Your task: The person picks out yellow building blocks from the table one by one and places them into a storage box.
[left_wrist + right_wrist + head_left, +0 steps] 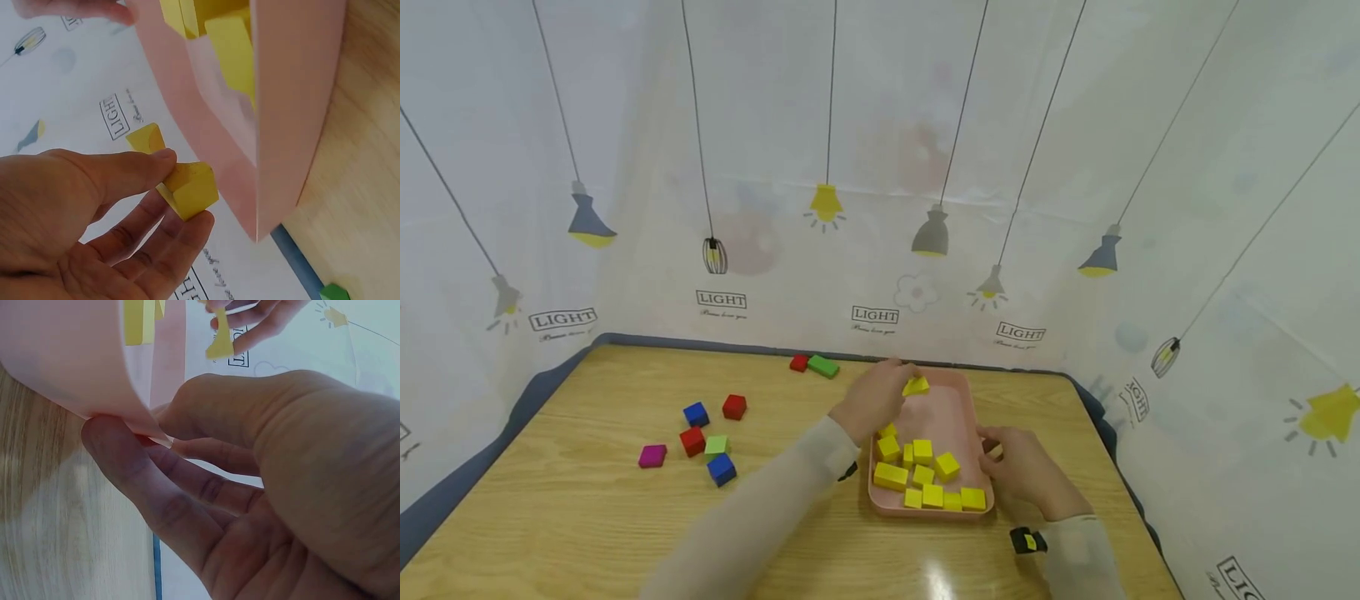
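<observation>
A pink tray point(943, 412) stands on the table, with several yellow blocks point(891, 476) grouped mostly in its near half. Over the tray's far end, my left hand point(872, 400) pinches a yellow arch block point(194, 190) between thumb and fingertips; the thumb covers part of it. The left wrist view shows the block apart from the tray wall. On the tray's right side, my right hand point(1026, 471) grips the rim, thumb on the inner side and fingers outside and beneath, as the right wrist view shows.
Left of the tray lie loose blocks: red point(734, 407), blue point(722, 470), light green point(717, 446) and magenta point(652, 456). A green block point(823, 366) and a small red one point(799, 363) lie near the table's back edge. A printed curtain point(880, 250) hangs behind.
</observation>
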A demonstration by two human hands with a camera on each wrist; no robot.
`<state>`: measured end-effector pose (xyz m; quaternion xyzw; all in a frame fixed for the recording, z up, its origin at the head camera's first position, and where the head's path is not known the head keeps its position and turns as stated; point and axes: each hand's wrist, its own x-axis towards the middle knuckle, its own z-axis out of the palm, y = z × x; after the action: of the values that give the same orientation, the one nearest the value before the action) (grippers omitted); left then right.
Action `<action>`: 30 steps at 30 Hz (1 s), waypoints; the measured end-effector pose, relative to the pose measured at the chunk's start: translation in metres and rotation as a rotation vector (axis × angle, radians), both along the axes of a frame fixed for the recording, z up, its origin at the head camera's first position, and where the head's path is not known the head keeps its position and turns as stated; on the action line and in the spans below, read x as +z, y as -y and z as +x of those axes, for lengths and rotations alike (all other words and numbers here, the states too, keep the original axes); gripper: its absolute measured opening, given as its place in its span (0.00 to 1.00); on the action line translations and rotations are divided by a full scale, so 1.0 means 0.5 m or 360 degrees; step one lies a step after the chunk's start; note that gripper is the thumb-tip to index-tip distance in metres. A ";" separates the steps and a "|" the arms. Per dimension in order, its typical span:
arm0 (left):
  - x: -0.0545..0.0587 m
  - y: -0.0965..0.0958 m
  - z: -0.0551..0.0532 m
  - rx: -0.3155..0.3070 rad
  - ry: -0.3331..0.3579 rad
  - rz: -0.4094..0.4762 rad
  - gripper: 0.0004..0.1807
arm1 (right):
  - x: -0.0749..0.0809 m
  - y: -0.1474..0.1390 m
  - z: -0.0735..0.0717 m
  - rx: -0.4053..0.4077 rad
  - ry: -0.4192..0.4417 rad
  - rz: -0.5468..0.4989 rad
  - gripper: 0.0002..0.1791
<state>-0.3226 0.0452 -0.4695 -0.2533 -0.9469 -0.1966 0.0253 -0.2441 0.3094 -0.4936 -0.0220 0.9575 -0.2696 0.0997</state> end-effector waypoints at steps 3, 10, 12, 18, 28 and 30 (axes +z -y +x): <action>-0.005 -0.018 0.003 -0.0017 0.0011 0.0002 0.24 | 0.001 0.000 0.000 0.0007 -0.0002 -0.0005 0.31; -0.028 -0.044 0.000 -0.0066 0.0034 -0.0043 0.18 | 0.003 0.000 0.002 0.0018 -0.0025 -0.0008 0.31; -0.033 -0.048 0.000 -0.0063 0.0087 -0.0027 0.18 | 0.003 0.000 0.003 0.0019 -0.0031 -0.0011 0.31; -0.036 -0.058 0.005 -0.0062 0.0203 0.0046 0.20 | 0.003 -0.001 0.004 0.0032 -0.0042 -0.0014 0.31; -0.033 -0.065 0.008 -0.0064 0.0185 0.0039 0.22 | 0.007 -0.001 0.005 0.0061 -0.0064 -0.0010 0.31; -0.032 -0.065 0.009 -0.0052 0.0187 0.0021 0.23 | 0.005 -0.002 0.005 0.0069 -0.0068 -0.0002 0.31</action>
<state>-0.3179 0.0778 -0.4857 -0.2566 -0.9411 -0.2178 -0.0320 -0.2418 0.3105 -0.4910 -0.0485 0.9586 -0.2676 0.0850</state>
